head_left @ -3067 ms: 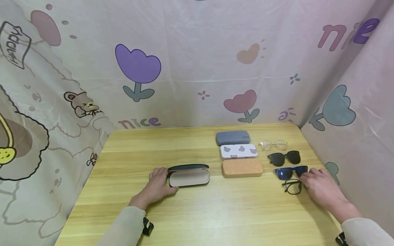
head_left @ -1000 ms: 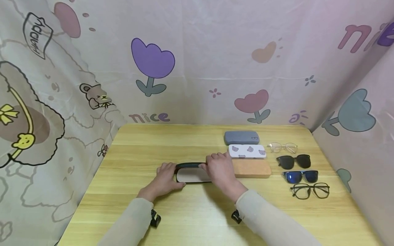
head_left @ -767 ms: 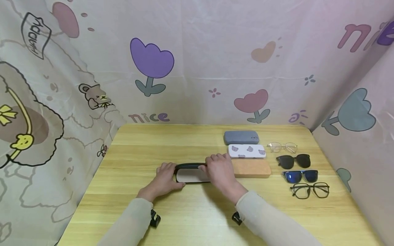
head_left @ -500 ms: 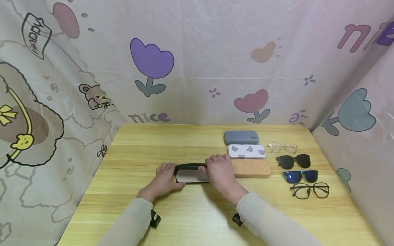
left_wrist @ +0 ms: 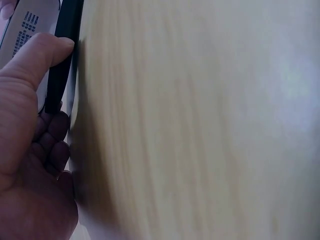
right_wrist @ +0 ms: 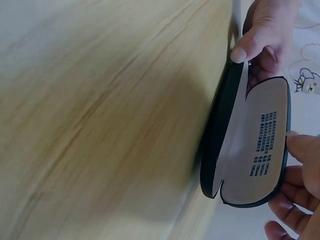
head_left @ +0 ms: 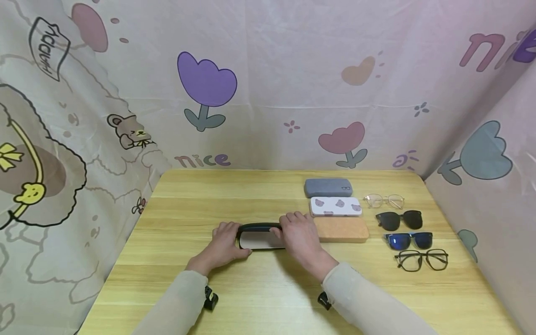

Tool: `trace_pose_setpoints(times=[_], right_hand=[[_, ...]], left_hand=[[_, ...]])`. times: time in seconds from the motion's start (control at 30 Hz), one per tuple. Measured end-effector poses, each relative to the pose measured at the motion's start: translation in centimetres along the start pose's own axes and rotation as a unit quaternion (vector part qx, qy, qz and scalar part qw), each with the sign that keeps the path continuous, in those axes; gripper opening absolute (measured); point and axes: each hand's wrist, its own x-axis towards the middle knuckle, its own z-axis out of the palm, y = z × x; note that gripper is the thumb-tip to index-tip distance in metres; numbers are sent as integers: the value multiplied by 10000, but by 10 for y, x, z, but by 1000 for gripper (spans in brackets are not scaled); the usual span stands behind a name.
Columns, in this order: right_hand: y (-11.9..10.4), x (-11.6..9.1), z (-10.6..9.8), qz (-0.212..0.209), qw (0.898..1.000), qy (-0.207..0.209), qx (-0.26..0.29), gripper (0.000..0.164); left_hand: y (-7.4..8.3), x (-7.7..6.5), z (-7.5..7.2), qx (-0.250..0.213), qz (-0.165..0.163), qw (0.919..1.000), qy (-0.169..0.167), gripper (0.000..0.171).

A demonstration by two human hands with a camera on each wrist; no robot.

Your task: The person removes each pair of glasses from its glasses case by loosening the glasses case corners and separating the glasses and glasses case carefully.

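A dark glasses case (head_left: pixel 259 240) stands on the table with its lid raised and its pale lining showing. My left hand (head_left: pixel 219 249) grips its left end, thumb on the front edge and fingers behind. On the other side, my right hand (head_left: pixel 301 239) holds the right end of the lid. Printed lettering marks the inside of the lid (right_wrist: pixel 262 145) in the right wrist view, where the right thumb and fingers pinch the lid's edge. The left wrist view shows the left thumb (left_wrist: pixel 37 57) pressed on the dark base. The right hand hides part of the case.
To the right lie an orange case (head_left: pixel 343 230), a white bear-print case (head_left: pixel 337 206) and a blue-grey case (head_left: pixel 328 187). Farther right are clear glasses (head_left: pixel 385 201), black sunglasses (head_left: pixel 399 220), blue-lensed sunglasses (head_left: pixel 409 240) and black-framed glasses (head_left: pixel 422 260). A printed curtain (head_left: pixel 264 83) surrounds the table.
Since the earliest frame, my right hand has left the black-framed glasses and come to the case's lid. Over the last second, both hands stay almost still, with the lid tilting very slightly.
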Motion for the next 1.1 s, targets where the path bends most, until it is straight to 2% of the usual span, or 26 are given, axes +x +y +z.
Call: trace_pose_setpoints(times=[0.4,0.6,0.83,1.0,1.1], right_hand=[[1,-3,1,-148,9998,151,43,38],[-2,-7,1,-189,9998,-17,-75,38],[-6,-26,9,-357,9984,-441,27,35],[-6,-30,12,-338,9985,-427,75,33],[-6,-31,12,-337,9983,-463,96,32]], left_hand=[[3,0,-1,-35,1,10000,10,84],[3,0,-1,-60,52,9999,102,78],[4,3,1,-54,50,9998,207,71],[5,1,0,-93,36,9997,202,71],[6,-1,0,-95,83,9998,180,79]])
